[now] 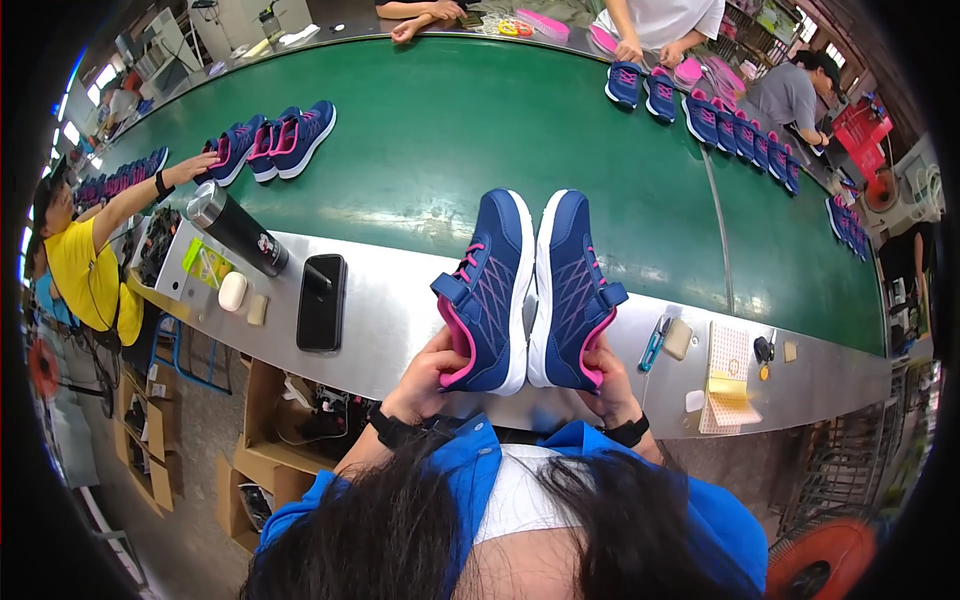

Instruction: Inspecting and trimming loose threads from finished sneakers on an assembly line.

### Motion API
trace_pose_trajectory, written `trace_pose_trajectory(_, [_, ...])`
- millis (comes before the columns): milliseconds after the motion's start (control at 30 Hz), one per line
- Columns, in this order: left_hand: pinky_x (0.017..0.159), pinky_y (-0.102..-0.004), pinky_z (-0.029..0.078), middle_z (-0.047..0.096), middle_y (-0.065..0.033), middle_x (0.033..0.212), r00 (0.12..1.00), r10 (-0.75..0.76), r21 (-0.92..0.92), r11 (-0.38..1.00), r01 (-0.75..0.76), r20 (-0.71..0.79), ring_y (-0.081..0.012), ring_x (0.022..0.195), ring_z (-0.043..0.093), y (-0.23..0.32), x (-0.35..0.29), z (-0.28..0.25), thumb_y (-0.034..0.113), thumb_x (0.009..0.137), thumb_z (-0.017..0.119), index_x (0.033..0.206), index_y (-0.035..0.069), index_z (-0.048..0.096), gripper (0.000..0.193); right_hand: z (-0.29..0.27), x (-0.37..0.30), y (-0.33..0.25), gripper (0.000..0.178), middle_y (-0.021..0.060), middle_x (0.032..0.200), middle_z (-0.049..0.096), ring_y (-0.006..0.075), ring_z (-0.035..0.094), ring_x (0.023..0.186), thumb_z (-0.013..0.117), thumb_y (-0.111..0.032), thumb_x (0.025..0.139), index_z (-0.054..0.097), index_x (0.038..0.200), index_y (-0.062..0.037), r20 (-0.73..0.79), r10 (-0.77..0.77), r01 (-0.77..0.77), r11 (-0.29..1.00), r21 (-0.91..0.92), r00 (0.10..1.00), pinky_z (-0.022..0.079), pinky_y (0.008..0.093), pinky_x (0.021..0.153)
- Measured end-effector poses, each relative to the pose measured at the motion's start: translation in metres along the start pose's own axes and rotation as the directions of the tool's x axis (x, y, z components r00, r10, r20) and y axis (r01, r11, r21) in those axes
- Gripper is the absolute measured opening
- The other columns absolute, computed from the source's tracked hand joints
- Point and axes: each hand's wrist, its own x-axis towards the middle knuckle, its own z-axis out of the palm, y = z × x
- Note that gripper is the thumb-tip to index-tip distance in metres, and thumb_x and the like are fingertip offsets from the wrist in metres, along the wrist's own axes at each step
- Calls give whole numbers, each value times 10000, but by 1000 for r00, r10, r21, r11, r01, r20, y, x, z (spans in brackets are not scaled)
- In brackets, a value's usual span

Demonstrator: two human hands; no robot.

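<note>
A pair of navy sneakers with pink linings and white soles is held up in front of me, soles facing each other and toes pointing away. My left hand (426, 377) grips the left sneaker (488, 300) at its heel opening, fingers partly hidden inside the shoe. In the same way my right hand (612, 385) is closed round the heel of the right sneaker (573, 300). The two white soles lie close side by side, nearly touching along the middle. Each shoe has a strap and pink laces on its outer-facing side.
Beyond the metal ledge (380, 300) runs a green conveyor belt (420, 130) carrying more sneakers (290, 140). A tumbler (238, 228) and phone (321, 302) lie left; a cutter (655, 343) and notebook (727, 350) right. A co-worker in yellow (85, 260) reaches toward shoes; others work across the belt.
</note>
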Motion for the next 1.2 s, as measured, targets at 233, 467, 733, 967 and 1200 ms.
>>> trace_pose_trajectory(233, [971,-316,435,452,-126,1305,875,484,544,735,-404,-3,-208,1190,457,7,-5,7,-39,628,482,1422,44,371,806,8,-6,-26,818,133,1365,433,254,467,1247,469,27,662,265,1450,-51,-68,-380,366,916,-163,922,371,348,1059])
trace_pose_trajectory(467, [1021,-443,318,397,-206,1247,692,685,972,-200,-124,229,-375,1156,400,-2,-24,7,19,660,563,1396,57,417,751,-1,-33,-22,631,168,1174,475,342,477,1104,610,-51,627,555,1254,-91,185,-751,211,-63,-976,634,374,407,979])
trace_pose_trajectory(733, [1009,-434,327,418,-170,1274,704,692,976,-220,-3,158,-353,1151,426,-19,-19,11,9,656,627,1388,111,428,766,-2,-37,-13,730,160,1215,478,346,473,1112,720,-120,646,465,1329,-82,165,-663,69,-168,-983,730,385,433,943])
trace_pose_trajectory(967, [952,-407,395,473,-169,1215,698,705,992,-115,-60,124,-344,1079,498,-13,-19,13,50,672,673,1367,92,436,735,1,-36,-22,758,148,1159,548,336,548,1014,744,-160,675,421,1353,-54,132,-618,68,-126,-990,775,423,415,914])
trace_pose_trajectory(1200, [921,-316,435,501,-152,1266,942,240,423,898,-124,-233,-193,1105,555,0,-18,28,160,931,542,1385,41,376,498,1,-24,-30,593,98,1038,598,119,605,854,587,-254,932,331,1395,12,-153,-153,67,885,-460,976,494,262,764])
